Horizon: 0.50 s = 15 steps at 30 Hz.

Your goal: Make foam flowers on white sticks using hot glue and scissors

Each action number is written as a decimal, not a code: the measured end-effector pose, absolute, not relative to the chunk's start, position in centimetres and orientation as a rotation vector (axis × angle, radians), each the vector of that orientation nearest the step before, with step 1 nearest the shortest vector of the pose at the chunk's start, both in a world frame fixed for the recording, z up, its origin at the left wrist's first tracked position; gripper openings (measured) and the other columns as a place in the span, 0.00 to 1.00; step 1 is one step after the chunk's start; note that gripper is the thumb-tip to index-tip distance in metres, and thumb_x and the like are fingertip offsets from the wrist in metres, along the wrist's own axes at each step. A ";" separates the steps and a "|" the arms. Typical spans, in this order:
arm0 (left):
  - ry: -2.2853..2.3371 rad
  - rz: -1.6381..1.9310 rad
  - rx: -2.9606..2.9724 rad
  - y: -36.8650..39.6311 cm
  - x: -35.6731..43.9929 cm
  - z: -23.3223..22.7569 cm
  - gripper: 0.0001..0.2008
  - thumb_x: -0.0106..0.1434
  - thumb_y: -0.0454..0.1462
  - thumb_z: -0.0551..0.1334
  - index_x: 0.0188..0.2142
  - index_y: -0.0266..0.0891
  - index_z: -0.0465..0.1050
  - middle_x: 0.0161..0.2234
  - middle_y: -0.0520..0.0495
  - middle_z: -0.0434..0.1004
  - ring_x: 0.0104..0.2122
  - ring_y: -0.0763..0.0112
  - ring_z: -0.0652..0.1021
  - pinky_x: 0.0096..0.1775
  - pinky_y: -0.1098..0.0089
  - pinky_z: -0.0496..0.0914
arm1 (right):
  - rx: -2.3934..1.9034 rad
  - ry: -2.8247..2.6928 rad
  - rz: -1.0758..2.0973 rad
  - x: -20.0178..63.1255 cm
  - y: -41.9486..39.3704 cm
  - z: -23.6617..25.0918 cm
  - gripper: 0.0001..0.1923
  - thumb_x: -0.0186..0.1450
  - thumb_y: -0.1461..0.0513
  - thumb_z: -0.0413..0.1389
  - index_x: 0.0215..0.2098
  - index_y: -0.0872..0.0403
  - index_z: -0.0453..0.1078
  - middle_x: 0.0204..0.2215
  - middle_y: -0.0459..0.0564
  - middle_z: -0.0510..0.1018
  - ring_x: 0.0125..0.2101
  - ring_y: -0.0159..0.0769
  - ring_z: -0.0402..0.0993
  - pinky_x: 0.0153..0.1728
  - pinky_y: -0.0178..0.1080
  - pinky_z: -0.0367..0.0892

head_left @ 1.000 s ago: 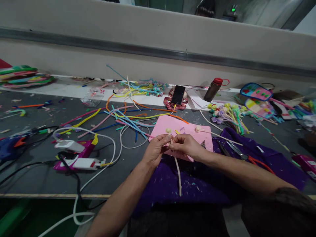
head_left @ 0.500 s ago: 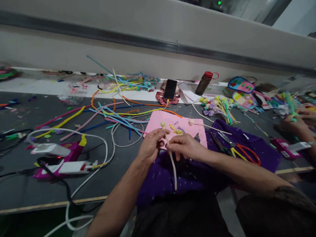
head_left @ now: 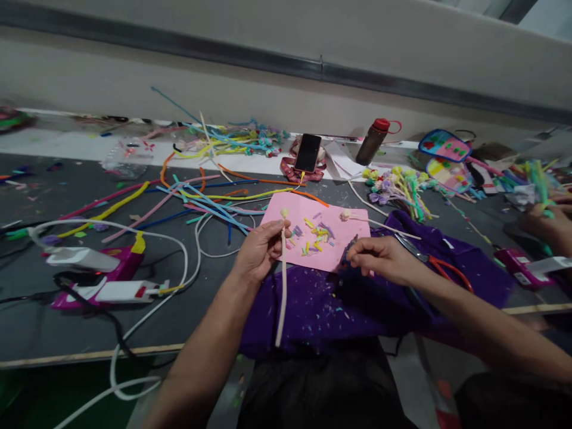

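— What have your hands got?
— My left hand (head_left: 257,253) pinches a cream pipe cleaner (head_left: 281,280) near its curled top; the stem hangs down below my fingers (head_left: 273,233) over the purple cloth (head_left: 313,310).
— And the other?
— My right hand (head_left: 379,261) rests at the pink sheet's (head_left: 286,208) near corner, fingertips on a small dark thing I cannot make out. Coloured snippets (head_left: 313,235) lie just beyond, orange-handled scissors (head_left: 440,268) beside my wrist on the bench (head_left: 67,333).

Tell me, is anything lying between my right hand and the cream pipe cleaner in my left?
Nothing solid. The right hand and the cream pipe cleaner held by the left hand are apart, with only the pink sheet and its small colored cuttings lying flat between them.
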<state>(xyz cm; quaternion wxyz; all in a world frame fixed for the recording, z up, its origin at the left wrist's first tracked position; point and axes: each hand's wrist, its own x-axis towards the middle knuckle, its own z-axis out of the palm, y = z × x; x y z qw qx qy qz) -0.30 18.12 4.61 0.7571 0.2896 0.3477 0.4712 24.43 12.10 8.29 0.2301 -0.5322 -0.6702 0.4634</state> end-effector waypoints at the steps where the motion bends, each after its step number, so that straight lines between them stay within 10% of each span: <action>1: 0.762 1.033 0.630 18.2 -0.4 4.6 0.08 0.51 0.35 0.63 0.31 0.31 0.70 0.20 0.54 0.69 0.11 0.88 0.59 0.11 0.84 0.50 | -1.482 -1.843 1.285 24.8 12.7 8.3 0.05 0.58 0.63 0.51 0.29 0.56 0.68 0.22 0.44 0.72 0.18 0.27 0.67 0.19 0.30 0.60; 11: 0.780 1.089 0.614 18.7 -0.9 4.6 0.09 0.51 0.35 0.63 0.31 0.32 0.70 0.20 0.54 0.69 0.11 0.87 0.60 0.11 0.83 0.50 | -1.463 -2.049 0.949 23.9 15.7 8.2 0.16 0.61 0.63 0.45 0.16 0.54 0.55 0.13 0.40 0.61 0.15 0.26 0.57 0.19 0.31 0.52; 15: 0.779 1.099 0.605 18.7 -1.2 4.8 0.09 0.50 0.36 0.64 0.31 0.32 0.70 0.19 0.54 0.69 0.11 0.87 0.60 0.11 0.83 0.50 | -1.326 -2.279 0.848 22.0 17.3 8.1 0.14 0.62 0.63 0.47 0.19 0.56 0.64 0.17 0.44 0.68 0.20 0.28 0.63 0.23 0.32 0.56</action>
